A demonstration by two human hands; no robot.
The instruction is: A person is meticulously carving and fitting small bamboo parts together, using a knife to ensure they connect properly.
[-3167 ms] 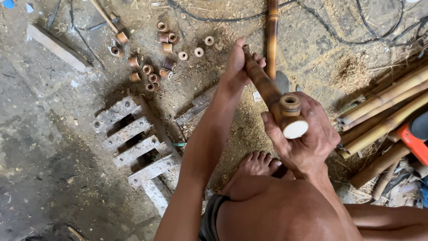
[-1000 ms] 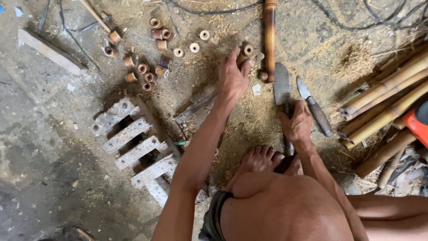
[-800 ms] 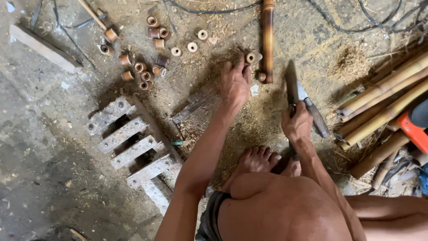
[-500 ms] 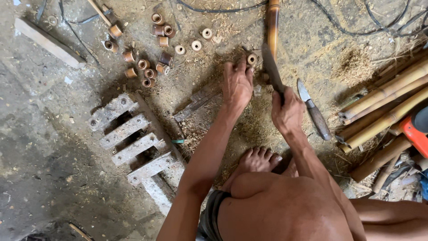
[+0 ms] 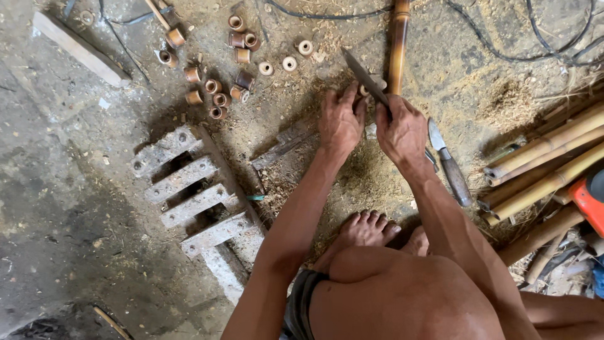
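My left hand point(image 5: 340, 119) rests fingers-down on the sawdust-covered ground and steadies a short bamboo piece point(image 5: 365, 91) between its fingertips. My right hand point(image 5: 402, 129) grips the handle of a long dark blade point(image 5: 362, 72). The blade slants up and to the left across that short piece. A long bamboo pole point(image 5: 397, 44) lies just beyond both hands, running away from me. My bare feet point(image 5: 368, 228) sit below the hands.
A second knife point(image 5: 450, 165) lies right of my right hand. Several short bamboo rings point(image 5: 236, 66) are scattered at upper left. Bamboo poles point(image 5: 544, 160) and an orange tool point(image 5: 590, 203) lie at right. A slatted wooden frame point(image 5: 189, 192), a plank point(image 5: 78, 49) and cables point(image 5: 535, 38) are also there.
My right hand took the long blade from the ground beside the knife and brought it left to the short bamboo piece. My left hand stayed by that piece.
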